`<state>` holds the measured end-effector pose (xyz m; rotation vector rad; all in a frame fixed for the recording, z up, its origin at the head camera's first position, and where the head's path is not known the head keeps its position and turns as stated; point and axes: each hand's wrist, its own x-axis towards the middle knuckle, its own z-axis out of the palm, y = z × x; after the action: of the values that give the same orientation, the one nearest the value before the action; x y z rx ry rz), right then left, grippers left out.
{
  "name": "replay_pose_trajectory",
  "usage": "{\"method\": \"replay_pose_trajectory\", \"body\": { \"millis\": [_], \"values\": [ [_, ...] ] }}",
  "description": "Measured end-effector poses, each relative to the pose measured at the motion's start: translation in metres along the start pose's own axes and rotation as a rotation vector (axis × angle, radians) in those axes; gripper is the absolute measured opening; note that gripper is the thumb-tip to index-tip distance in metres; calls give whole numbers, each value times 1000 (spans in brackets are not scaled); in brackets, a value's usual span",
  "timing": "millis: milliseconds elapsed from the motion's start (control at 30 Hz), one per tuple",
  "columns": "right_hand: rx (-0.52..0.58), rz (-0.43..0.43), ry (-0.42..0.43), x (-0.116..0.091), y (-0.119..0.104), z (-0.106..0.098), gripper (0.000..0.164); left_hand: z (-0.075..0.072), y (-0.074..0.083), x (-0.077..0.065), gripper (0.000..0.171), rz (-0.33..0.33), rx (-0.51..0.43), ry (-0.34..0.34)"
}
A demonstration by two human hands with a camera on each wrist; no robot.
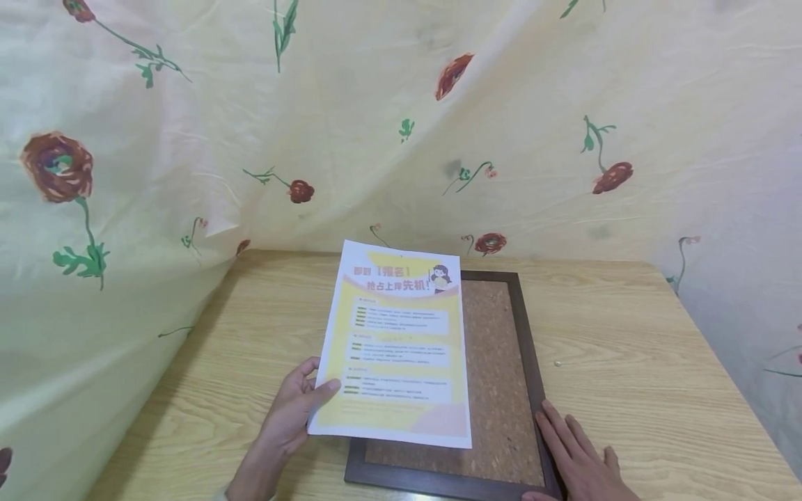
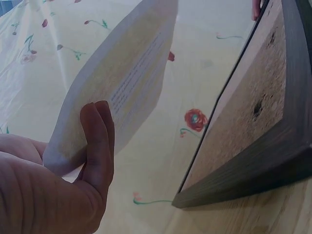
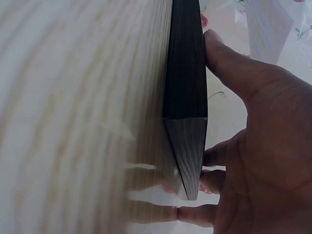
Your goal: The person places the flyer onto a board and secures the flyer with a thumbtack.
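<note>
A printed paper poster (image 1: pixel 401 348) with yellow and pink blocks and a cartoon figure is held by its lower left edge in my left hand (image 1: pixel 294 407). The thumb lies on the printed face, and the fingers are behind the sheet. In the left wrist view the poster (image 2: pixel 117 87) slants up, raised over the table. Under it lies a corkboard (image 1: pixel 501 376) with a dark wooden frame, its left part covered by the sheet in the head view. My right hand (image 1: pixel 583 452) rests at the board's near right corner, straight fingers along the frame (image 3: pixel 185 68).
The board lies on a light wood-grain table (image 1: pixel 626 348). A small pale speck (image 1: pixel 557 363) is on the table right of the board. Behind and at both sides hangs a cream cloth (image 1: pixel 376 139) printed with red flowers.
</note>
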<state>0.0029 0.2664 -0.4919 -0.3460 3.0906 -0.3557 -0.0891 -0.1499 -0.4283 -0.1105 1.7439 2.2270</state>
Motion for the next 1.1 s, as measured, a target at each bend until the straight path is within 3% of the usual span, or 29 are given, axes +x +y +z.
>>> {"method": "replay_pose_trajectory", "body": {
  "millis": [233,733,1100],
  "values": [
    [2,5,-10,0,1,1,110,8,-5,2,42,-13,-30,-43],
    [-3,4,1,-1,0,2,109,19,-8,5,41,-22,-57,-25],
    [2,13,-12,1,1,1,109,26,-11,8,44,-6,-66,-52]
  ]
}}
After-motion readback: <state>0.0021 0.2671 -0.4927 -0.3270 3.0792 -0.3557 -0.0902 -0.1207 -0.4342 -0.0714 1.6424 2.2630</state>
